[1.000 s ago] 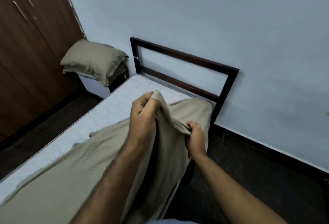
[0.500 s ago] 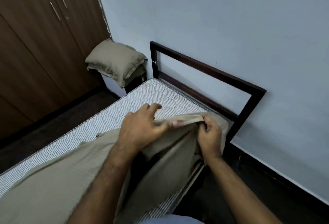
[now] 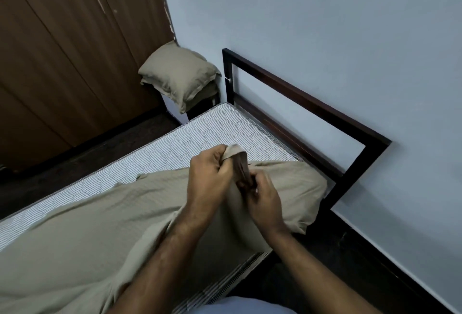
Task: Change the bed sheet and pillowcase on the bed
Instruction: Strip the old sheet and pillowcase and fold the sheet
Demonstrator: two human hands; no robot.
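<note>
A small bedroom with a pale blue wall holds, at far left, a brown wardrobe (image 3: 62, 51) whose doors are closed, and just beside it, in the corner, a khaki pillow (image 3: 178, 76) rests on something dark and low that cannot be made out, well apart from the sleeping surface. To its right runs the bare striped mattress (image 3: 175, 148), its far half uncovered, with the dark wooden bed frame (image 3: 312, 106) standing against the wall. A khaki bed sheet (image 3: 87, 233) lies loosely over the near half of the mattress, wrinkled and not yet reaching the far edge or the head end. Over the middle of the bed the left hand (image 3: 212, 178) is curled tightly round a bunched corner of the sheet, lifted off the mattress, and just beside it the right hand (image 3: 262, 196) pinches the same bunched cloth lower down, the two hands nearly touching. The motion blur there hides exactly how the fingers lie. The step in hand seems to be sorting out a corner before fitting it over the near head corner of the mattress. The risk from here is that tugging the gathered corner drags the loose sheet toward the near side, leaving the far side short, or that the wrong corner is found and the sheet ends up twisted.
</note>
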